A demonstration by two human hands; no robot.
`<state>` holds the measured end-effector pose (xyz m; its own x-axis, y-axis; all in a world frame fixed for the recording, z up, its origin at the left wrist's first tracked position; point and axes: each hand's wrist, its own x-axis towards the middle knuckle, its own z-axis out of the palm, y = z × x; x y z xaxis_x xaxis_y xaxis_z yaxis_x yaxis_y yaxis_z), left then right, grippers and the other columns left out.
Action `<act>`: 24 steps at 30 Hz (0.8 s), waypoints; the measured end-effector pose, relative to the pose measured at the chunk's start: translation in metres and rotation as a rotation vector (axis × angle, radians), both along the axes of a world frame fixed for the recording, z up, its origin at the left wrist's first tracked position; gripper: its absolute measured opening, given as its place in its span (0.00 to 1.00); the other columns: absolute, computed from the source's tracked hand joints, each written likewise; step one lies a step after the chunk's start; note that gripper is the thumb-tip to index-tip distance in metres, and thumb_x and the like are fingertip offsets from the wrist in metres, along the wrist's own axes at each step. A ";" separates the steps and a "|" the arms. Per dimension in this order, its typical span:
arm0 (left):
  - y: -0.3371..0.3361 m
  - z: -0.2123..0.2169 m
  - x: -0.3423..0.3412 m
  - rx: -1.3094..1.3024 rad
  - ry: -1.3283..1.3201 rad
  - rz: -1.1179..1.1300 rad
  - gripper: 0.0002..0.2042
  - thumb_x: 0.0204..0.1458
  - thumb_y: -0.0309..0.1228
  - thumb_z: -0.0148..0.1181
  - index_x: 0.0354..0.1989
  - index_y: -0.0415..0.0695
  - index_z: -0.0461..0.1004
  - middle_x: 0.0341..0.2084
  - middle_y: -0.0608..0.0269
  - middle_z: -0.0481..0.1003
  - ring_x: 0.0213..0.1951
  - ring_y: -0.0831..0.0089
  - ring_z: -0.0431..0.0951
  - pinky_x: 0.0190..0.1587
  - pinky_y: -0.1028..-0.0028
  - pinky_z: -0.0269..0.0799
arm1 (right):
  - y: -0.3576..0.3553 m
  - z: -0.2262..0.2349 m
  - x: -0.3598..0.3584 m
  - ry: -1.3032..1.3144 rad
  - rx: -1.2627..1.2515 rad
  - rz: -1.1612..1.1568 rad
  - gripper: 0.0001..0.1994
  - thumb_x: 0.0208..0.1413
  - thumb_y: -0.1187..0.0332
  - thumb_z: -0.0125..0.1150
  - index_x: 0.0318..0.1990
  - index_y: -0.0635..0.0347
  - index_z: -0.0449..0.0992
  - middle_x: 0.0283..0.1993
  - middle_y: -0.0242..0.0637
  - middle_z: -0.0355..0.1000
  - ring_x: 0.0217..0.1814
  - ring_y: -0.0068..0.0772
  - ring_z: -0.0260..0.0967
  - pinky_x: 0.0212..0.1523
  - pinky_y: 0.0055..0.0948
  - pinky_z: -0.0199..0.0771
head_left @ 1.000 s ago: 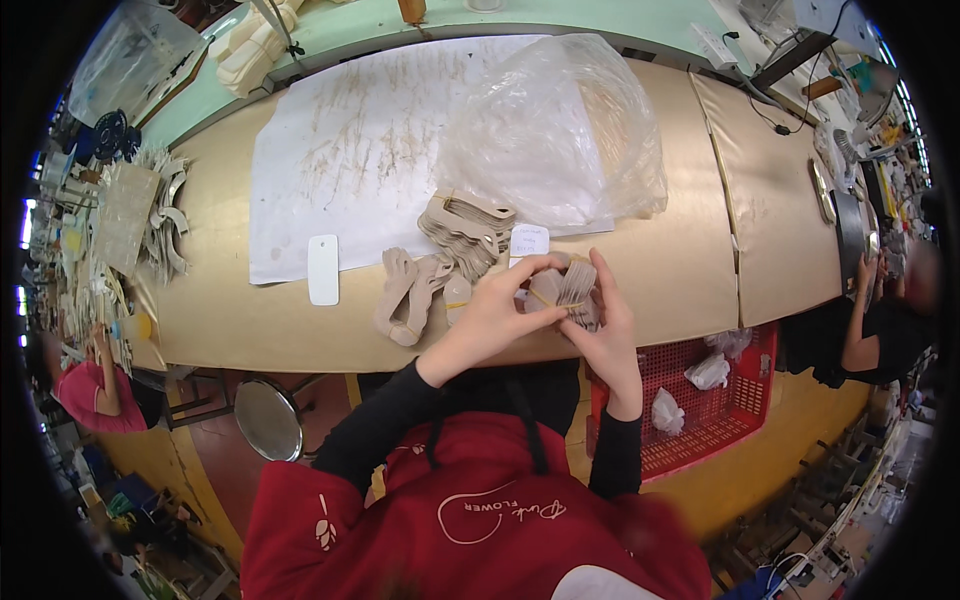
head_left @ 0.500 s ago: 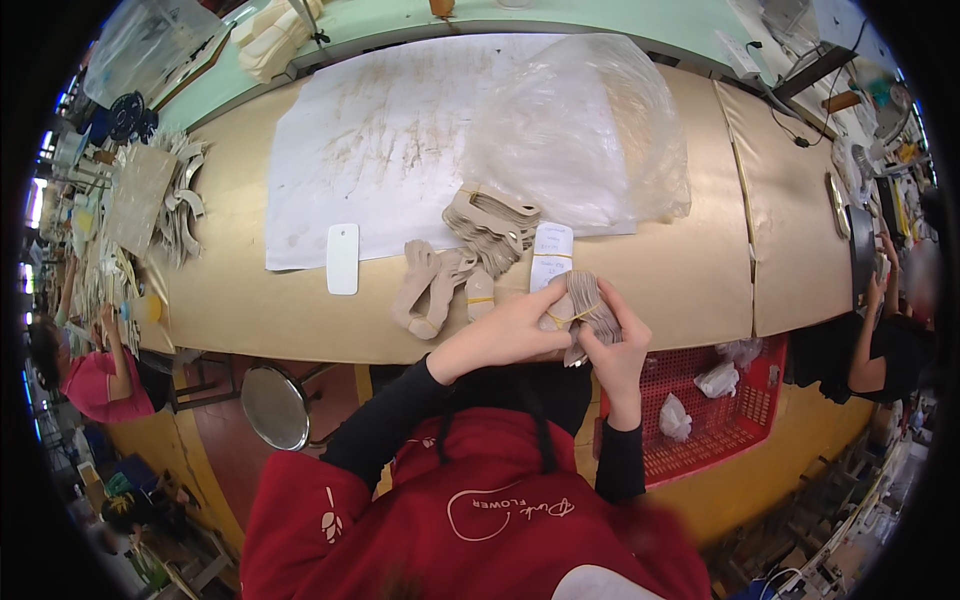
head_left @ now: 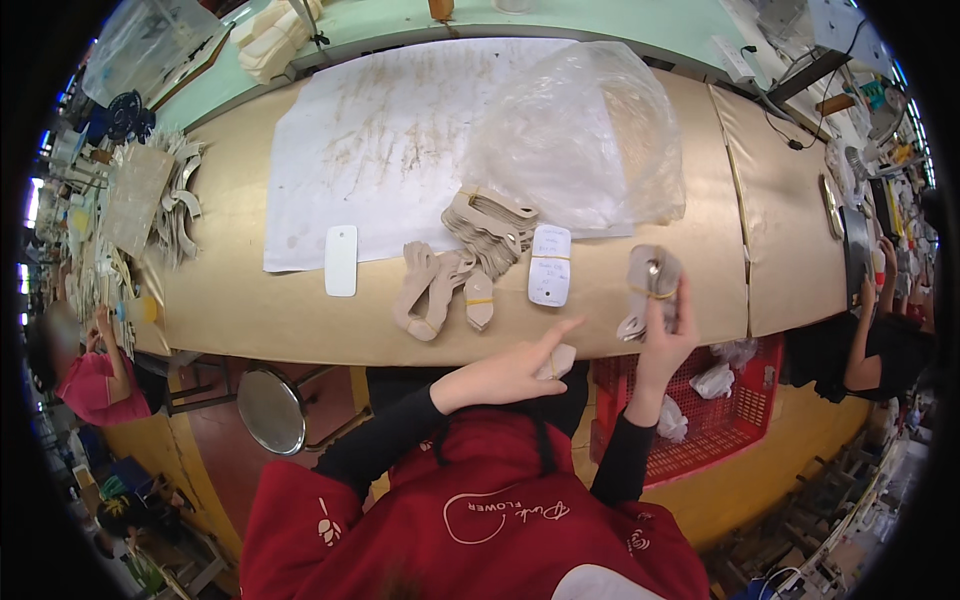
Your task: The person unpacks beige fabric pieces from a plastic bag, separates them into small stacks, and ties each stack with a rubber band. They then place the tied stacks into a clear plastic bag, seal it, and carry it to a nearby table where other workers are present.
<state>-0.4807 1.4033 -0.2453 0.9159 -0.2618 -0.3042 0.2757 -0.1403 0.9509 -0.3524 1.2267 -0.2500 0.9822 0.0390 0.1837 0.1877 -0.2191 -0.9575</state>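
My right hand is closed on a bundle of beige cut pieces with a yellow rubber band round it, over the right part of the table. My left hand is near the table's front edge, index finger stretched out, with a small pale beige piece held under the thumb. Between the hands and farther back lies a banded stack of white cards with handwriting. To its left are a looped stack of beige pieces, another curved banded bundle and a small banded bundle.
A white rounded plate lies on the gold-covered table. Farther back are a stained white sheet and a clear plastic bag. Below the front edge stand a red crate and a round stool. Other people work at both sides.
My right hand has carried the banded bundle to the right, away from my left hand. My left hand has drawn slightly back, keeping a small beige piece, and the white cards are fully uncovered.
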 end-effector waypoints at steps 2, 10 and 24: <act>-0.004 -0.008 -0.004 0.085 -0.098 0.025 0.34 0.55 0.33 0.62 0.69 0.50 0.54 0.49 0.47 0.69 0.52 0.49 0.72 0.56 0.60 0.66 | -0.002 0.011 0.014 -0.109 0.020 0.083 0.25 0.55 0.79 0.59 0.62 0.67 0.68 0.57 0.46 0.72 0.57 0.32 0.70 0.57 0.31 0.69; -0.009 -0.009 -0.016 0.575 -0.245 0.315 0.27 0.53 0.29 0.63 0.63 0.46 0.64 0.53 0.53 0.67 0.53 0.53 0.71 0.54 0.62 0.69 | 0.052 -0.013 0.078 -0.084 -0.296 0.341 0.23 0.58 0.72 0.60 0.61 0.65 0.69 0.61 0.48 0.68 0.60 0.44 0.68 0.59 0.36 0.68; 0.071 -0.012 -0.012 0.796 -0.446 0.797 0.15 0.51 0.28 0.63 0.48 0.42 0.75 0.50 0.54 0.74 0.52 0.54 0.72 0.55 0.61 0.67 | 0.036 -0.016 -0.033 -0.600 -0.667 1.046 0.19 0.46 0.68 0.70 0.49 0.57 0.78 0.49 0.38 0.74 0.55 0.43 0.70 0.61 0.45 0.65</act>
<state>-0.4924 1.4742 -0.2568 0.8002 0.5403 0.2602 0.2214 -0.6694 0.7091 -0.3852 1.2632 -0.2661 0.2188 0.9506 0.2201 0.8908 -0.1026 -0.4426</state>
